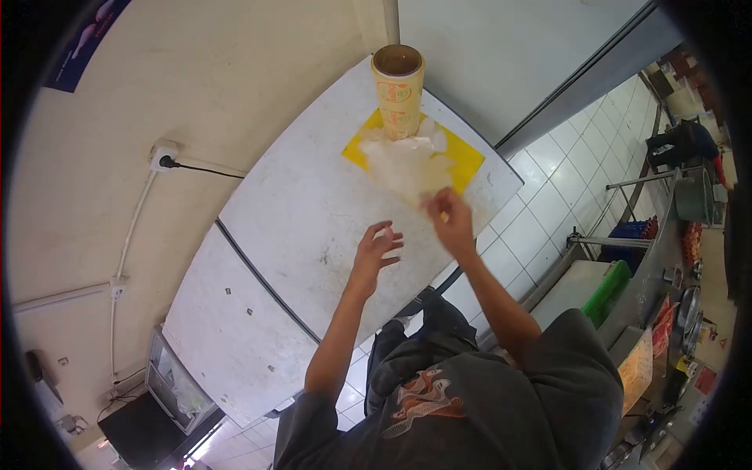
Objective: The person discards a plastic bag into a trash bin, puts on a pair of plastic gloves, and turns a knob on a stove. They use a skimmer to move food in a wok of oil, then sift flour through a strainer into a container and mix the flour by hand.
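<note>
On my feed the left hand [376, 249] hangs over the tabletop [305, 192], fingers parted wide. At its 12 o'clock I note a printed roll [398, 95], upright, its base against a crumpled pale sheet [401, 166] overlying a yellow sheet [468, 160]. At 2 o'clock: right hand [451, 218], fingers narrowed; I cannot tell whether it grips the pale sheet.

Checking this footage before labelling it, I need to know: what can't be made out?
All in the head view:
Right fingers: blurred; grip on the pale sheeting unclear.
Yellow sheet: middle covered by sheeting and cylinder.
Cylinder's lettering: too small to read.
Dark poster: cut off by the picture's edge.
</note>
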`<action>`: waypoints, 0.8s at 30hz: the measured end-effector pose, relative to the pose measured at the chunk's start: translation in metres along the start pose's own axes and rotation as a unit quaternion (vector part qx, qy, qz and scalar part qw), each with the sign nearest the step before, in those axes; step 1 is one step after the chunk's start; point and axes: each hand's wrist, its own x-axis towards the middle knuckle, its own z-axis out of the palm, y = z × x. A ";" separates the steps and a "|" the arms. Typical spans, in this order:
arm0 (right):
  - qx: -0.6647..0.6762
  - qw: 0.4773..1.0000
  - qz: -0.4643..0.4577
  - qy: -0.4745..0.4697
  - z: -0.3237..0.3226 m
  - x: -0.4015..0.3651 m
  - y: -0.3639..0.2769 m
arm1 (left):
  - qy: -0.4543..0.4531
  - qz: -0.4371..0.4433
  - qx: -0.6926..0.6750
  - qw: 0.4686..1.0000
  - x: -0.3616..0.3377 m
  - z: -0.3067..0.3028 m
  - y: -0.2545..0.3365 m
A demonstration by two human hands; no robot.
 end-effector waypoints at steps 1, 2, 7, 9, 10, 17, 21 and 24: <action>-0.038 0.998 -0.011 -0.054 0.002 -0.020 -0.006 | 0.000 -0.010 -0.017 1.000 0.002 0.006 -0.003; -0.051 0.991 -0.045 -0.114 0.005 -0.037 -0.010 | 0.000 -0.018 -0.035 0.999 0.007 0.010 -0.007; 0.097 0.973 0.131 -0.164 0.010 -0.099 -0.009 | 0.029 0.017 -0.100 0.994 0.008 -0.011 -0.051; 0.171 0.966 0.164 -0.100 0.014 -0.104 -0.002 | 0.099 0.069 -0.131 0.984 -0.005 -0.014 -0.058; 0.206 0.953 0.202 -0.097 0.011 -0.104 0.002 | 0.088 0.109 -0.148 0.979 -0.013 -0.016 -0.064; 0.383 0.822 0.414 -0.082 0.005 -0.099 0.000 | -0.089 -0.104 -0.317 0.939 -0.044 -0.028 -0.093; 0.286 0.894 0.322 -0.121 0.005 -0.102 0.011 | -0.056 -0.125 -0.233 0.963 -0.055 -0.044 -0.124; 0.261 0.918 0.274 -0.118 0.003 -0.108 0.014 | 0.011 -0.097 -0.184 0.978 -0.078 -0.048 -0.115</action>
